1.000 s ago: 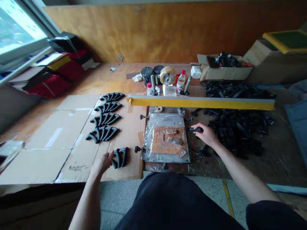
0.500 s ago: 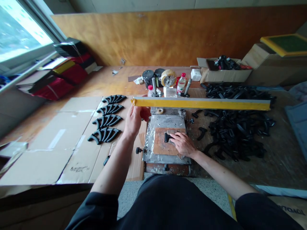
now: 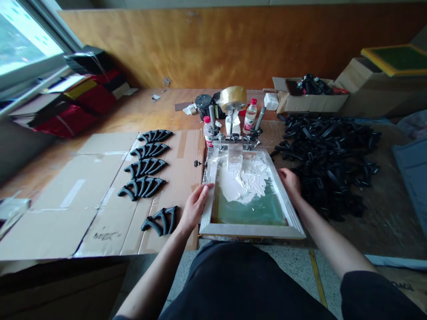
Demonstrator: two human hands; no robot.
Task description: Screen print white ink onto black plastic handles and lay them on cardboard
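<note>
Near 6 o'clock on the desk (image 3: 133,103), a screen frame (image 3: 252,230) lies flat, held by clamps (image 3: 235,138) at its 12 o'clock edge. The left hand (image 3: 195,206) rests on the frame's 9 o'clock side, its fingers (image 3: 203,191) open and flat. The right hand (image 3: 290,183) sits at the 3 o'clock side; I cannot tell if those fingers grip. Thick white paste (image 3: 243,180) lies on the green mesh (image 3: 250,212) (it looks wet). If a hand slips, the paste could smear onto the desk. Pressing too hard could tear the mesh. Black plastic parts (image 3: 327,164) sit close by at 3 o'clock, so drips could dirty them. A loose part (image 3: 160,221) by the left hand is easy to knock.
</note>
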